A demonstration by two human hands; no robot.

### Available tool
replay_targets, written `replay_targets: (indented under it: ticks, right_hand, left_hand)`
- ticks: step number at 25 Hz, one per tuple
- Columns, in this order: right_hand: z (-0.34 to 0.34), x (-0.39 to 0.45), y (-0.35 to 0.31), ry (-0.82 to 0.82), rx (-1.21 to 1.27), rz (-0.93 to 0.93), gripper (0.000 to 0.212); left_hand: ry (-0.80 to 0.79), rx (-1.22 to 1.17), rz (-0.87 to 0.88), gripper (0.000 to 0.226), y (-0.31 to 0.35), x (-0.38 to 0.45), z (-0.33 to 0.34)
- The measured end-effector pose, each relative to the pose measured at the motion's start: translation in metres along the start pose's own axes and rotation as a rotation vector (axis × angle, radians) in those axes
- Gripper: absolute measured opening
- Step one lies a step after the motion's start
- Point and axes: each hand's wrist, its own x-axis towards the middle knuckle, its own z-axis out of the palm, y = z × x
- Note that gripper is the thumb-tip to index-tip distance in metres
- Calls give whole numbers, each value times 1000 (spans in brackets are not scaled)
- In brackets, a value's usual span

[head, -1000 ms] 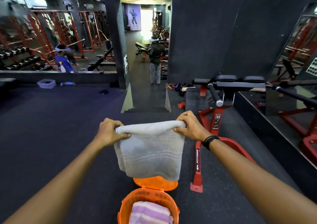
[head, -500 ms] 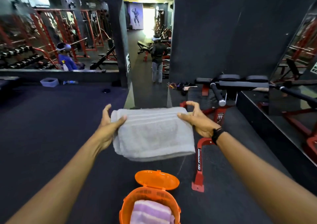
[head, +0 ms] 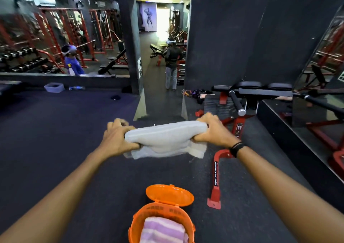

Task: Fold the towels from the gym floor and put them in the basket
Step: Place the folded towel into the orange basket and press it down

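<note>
A grey towel [head: 164,139], folded into a thick bundle, is held out in front of me at chest height. My left hand [head: 117,137] grips its left end and my right hand [head: 213,130] grips its right end, fingers curled over the fold. Loose lower layers hang a little below the bundle. Directly beneath, at the bottom edge of the view, stands an orange basket [head: 137,222] with its lid [head: 169,195] flipped open. A folded purple-and-white striped towel [head: 162,230] lies inside it.
A red-framed exercise bench [head: 238,101] with a long red base bar [head: 216,183] stands to the right. Mirrors line the left and right walls. A person [head: 172,64] stands in the doorway ahead. A small pale tub [head: 54,87] sits on the dark floor at far left.
The towel went from hanging in a half fold to lying flat across both palms, and now it is doubled over again with both hands gripping its ends. The basket has not moved.
</note>
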Motion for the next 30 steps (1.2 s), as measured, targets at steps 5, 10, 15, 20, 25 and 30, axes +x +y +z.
replay_targets:
  ticks: [5,10,15,20,25,30]
  right_hand:
    - [-2,-5,-16,-115,712,192,33]
    - [20,5,-12,-101,631,293,42]
    - [72,10,19,-168,197,389,42]
    - [148,-23,92,-259,-15,624,51]
    - [234,-67,182,-268,-39,865,56]
    - [354,-96,270,-350,53,904,52]
  left_hand:
    - [-80,-777,-109,59,-9,-5,-16]
    - [-173,-622,-237,43,-37,-1,7]
    - [-245,-463,-302,31,-68,0,39]
    - [-449,-340,-386,33,-118,-20,118]
    - [-637,-247,-460,30,-188,-29,217]
    - [-681,-118,-415,42,-257,-28,328]
